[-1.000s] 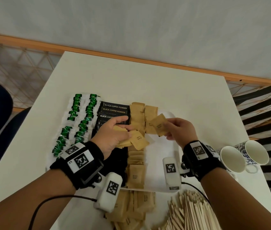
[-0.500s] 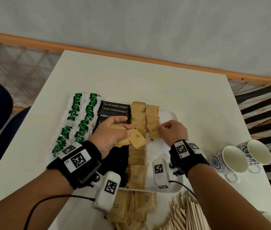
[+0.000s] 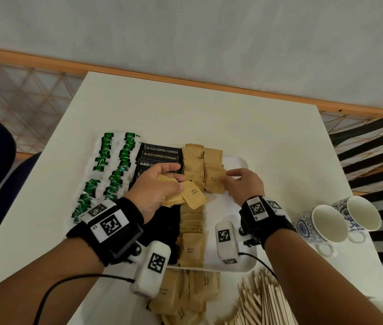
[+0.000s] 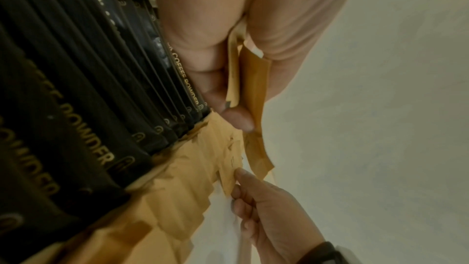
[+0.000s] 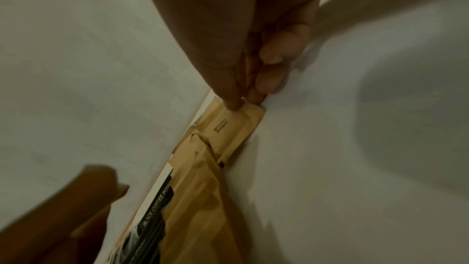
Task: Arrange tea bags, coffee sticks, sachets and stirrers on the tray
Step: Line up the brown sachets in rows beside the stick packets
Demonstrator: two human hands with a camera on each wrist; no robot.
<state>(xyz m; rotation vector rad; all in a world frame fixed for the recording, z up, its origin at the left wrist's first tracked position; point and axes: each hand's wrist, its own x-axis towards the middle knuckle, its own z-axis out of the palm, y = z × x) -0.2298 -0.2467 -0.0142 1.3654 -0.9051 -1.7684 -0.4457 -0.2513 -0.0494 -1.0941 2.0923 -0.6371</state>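
A white tray [image 3: 237,160] carries rows of green tea bags [image 3: 106,174], black coffee sticks [image 3: 160,153] and brown sugar sachets [image 3: 192,165]. My left hand [image 3: 155,186] grips a small stack of brown sachets [image 3: 190,195] above the tray; in the left wrist view the thumb and fingers [image 4: 236,115] clamp these sachets [image 4: 253,87]. My right hand [image 3: 239,184] pinches the edge of one sachet [image 3: 213,181] lying at the near end of the second sachet row. In the right wrist view its fingertips [image 5: 233,103] pinch that sachet [image 5: 228,127] flat against the tray.
Loose brown sachets [image 3: 185,292] lie off the tray at the near edge, beside a pile of wooden stirrers [image 3: 263,301]. Two blue-patterned cups [image 3: 328,224] stand at the right. A black chair [image 3: 373,160] stands beyond the table's right edge.
My right hand carried its sachet from mid-air down and left and laid it on the second sachet row. The left hand kept its stack almost still.
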